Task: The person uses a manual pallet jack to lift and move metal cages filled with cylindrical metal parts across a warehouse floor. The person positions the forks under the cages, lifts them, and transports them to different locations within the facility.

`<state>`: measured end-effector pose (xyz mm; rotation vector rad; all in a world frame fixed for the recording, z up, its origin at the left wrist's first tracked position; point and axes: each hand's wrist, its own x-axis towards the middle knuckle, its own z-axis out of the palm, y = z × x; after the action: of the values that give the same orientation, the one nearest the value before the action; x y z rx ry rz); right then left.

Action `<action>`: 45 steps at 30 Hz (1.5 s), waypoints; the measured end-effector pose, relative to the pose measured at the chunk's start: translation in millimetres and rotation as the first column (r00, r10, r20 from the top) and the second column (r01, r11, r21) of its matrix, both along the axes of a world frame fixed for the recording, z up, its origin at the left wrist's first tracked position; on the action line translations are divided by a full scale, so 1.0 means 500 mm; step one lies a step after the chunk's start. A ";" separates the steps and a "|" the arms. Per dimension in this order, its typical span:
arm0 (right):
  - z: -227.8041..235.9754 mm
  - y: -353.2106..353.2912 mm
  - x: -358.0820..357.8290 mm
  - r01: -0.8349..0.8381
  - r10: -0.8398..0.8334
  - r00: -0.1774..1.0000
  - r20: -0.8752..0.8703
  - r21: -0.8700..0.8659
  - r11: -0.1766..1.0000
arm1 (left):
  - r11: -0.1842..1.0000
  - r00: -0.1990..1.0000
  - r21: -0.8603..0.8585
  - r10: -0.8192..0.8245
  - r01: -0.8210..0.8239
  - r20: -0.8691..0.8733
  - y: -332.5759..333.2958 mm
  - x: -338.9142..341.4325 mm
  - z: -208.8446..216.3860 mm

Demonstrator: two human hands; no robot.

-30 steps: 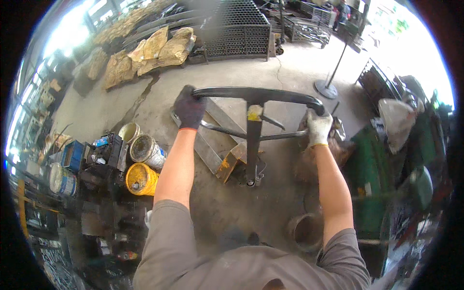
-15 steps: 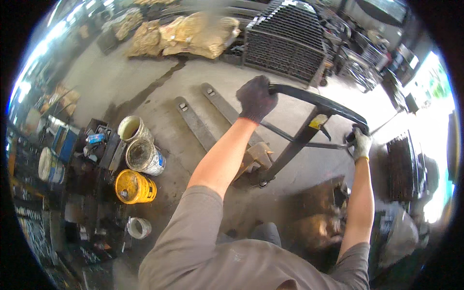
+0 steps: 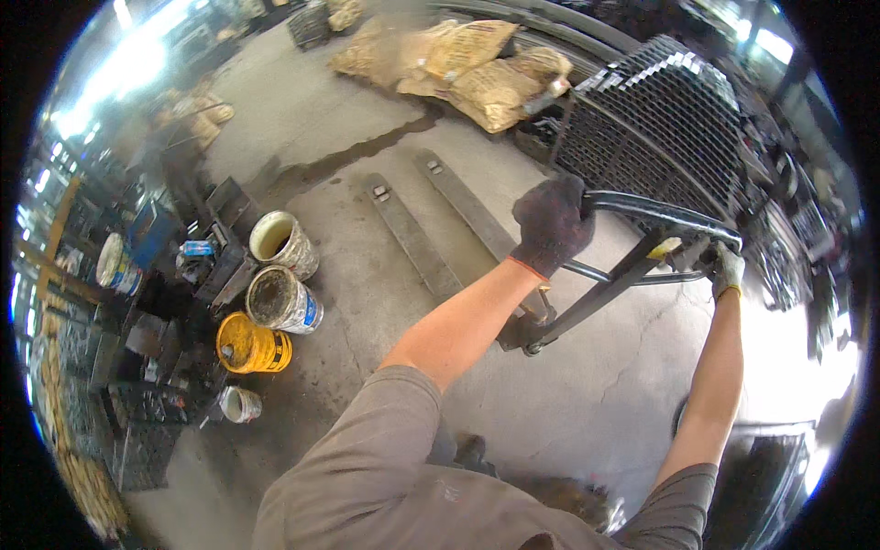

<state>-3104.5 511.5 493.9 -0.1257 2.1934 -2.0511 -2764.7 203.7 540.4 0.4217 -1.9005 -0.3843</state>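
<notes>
My left hand (image 3: 553, 225), in a dark glove with an orange cuff, is closed round the left end of the pallet jack's black loop handle (image 3: 655, 209). At the right end of that loop, my right hand (image 3: 728, 269), in a grey-white glove with a yellow cuff, is wrapped round the side bar, its fingers partly hidden. The handle shaft (image 3: 600, 298) slants down to the jack's base (image 3: 527, 332). Two worn grey forks (image 3: 411, 234) lie low over the floor, pointing away to the far left, with nothing on them.
To the left stand two white buckets (image 3: 307, 313), a yellow bucket (image 3: 282, 352) and a small pale pot (image 3: 243, 404), beside dark shelving with clutter. Tan sacks (image 3: 467, 69) lie on the floor ahead. Stacked black metal grating (image 3: 651, 133) rises at the far right.
My view has swung round, so the sacks and grating sit further right. Both hands have kept their hold on the handle, which appears lower and further right with the jack.
</notes>
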 end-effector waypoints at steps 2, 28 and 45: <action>-0.031 -0.104 -0.153 -0.087 0.083 0.995 -0.047 -0.081 0.993 | 0.998 0.998 0.003 0.055 -0.055 -0.009 -0.062 -0.064 -0.008; 0.021 -2.092 -0.618 -0.729 0.729 0.682 -0.053 0.038 0.684 | 0.595 0.594 0.003 0.802 -0.804 0.067 -1.346 -0.500 -0.002; -0.036 -3.372 -0.218 -0.824 0.880 0.412 -0.237 0.316 0.471 | 0.296 0.287 -0.073 0.952 -0.953 0.106 -2.445 -0.100 -0.020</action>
<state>-3213.4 -1174.7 476.1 -1.4224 1.7570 -1.2737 -2814.8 -1018.6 530.3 1.5353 -1.3951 0.4978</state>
